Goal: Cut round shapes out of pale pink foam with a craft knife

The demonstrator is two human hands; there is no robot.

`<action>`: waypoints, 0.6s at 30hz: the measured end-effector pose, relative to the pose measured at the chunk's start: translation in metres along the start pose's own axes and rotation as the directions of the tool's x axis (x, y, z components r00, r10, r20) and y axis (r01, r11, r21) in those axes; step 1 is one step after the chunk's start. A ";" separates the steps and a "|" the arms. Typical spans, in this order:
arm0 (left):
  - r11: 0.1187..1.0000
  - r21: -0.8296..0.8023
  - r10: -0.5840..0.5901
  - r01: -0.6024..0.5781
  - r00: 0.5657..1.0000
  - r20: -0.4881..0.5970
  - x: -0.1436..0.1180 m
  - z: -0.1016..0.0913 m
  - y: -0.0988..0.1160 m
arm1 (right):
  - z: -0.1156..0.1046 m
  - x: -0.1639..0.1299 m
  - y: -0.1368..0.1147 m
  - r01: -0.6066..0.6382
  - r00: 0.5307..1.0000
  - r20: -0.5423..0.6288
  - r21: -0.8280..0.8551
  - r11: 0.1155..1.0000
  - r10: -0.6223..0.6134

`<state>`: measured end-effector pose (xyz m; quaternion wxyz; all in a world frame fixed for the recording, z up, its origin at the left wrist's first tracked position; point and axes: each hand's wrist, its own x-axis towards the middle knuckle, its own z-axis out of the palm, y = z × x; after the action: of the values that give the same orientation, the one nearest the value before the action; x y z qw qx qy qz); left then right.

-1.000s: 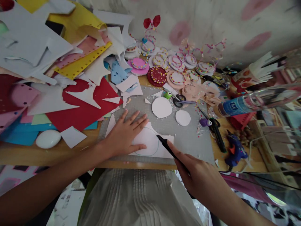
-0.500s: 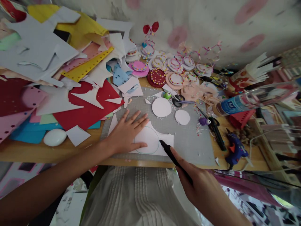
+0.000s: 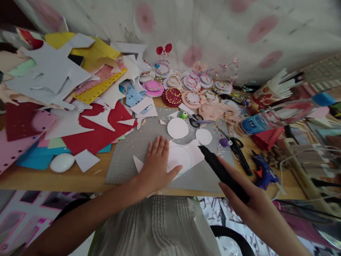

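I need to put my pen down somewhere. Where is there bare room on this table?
Bare grey mat left of the left hand, and bare wood along the front edge below the white oval. Paper pile at left, decorated discs and glue gun crowd elsewhere.

Mat [image 3: 128, 160] lay on table [image 3: 53, 179] w/ sheet [image 3: 186, 156] on it; left hand [image 3: 157, 167] pressed flat on sheet's left part, right hand [image 3: 247, 202] to its right w/ knife [image 3: 221, 170] tip just beside sheet edge. Two cut discs [image 3: 177, 128] sat behind sheet, scissors [image 3: 197, 120] behind those. Paper pile [image 3: 66, 89] lay left of mat, glue gun [image 3: 262, 172] right of it.
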<state>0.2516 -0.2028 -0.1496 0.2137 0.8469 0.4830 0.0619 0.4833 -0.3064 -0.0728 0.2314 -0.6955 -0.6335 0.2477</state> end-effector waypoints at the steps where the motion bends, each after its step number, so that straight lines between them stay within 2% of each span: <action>1: 0.999 -0.030 0.023 -0.021 0.999 0.047 0.000 -0.005 -0.002 | 0.001 0.000 -0.001 0.013 1.000 0.019 -0.011 1.000 -0.013; 3: 0.993 -0.049 0.115 -0.110 0.986 0.119 0.000 -0.018 -0.015 | 0.003 0.000 -0.004 0.032 0.995 0.095 -0.023 0.999 -0.030; 6: 0.958 0.026 0.278 -0.285 0.947 0.163 0.002 -0.033 -0.039 | 0.010 -0.001 -0.011 0.051 0.968 0.248 -0.025 0.998 -0.043; 9: 0.917 0.096 0.368 -0.387 0.914 0.169 0.004 -0.032 -0.050 | 0.020 -0.002 -0.020 0.084 0.942 0.328 -0.041 0.996 -0.066; 14: 0.897 0.162 0.395 -0.412 0.910 0.124 0.003 -0.015 -0.045 | 0.034 0.001 -0.035 0.154 0.939 0.330 -0.139 0.978 -0.101; 18: 0.890 0.193 0.398 -0.414 0.910 0.117 0.001 -0.012 -0.042 | 0.039 0.005 -0.042 0.189 0.936 0.331 -0.174 0.966 -0.124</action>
<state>0.2151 -0.1796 -0.1567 0.1219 0.9487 0.2910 0.0213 0.4269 -0.2978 -0.0767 0.0734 -0.6137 -0.7379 0.2712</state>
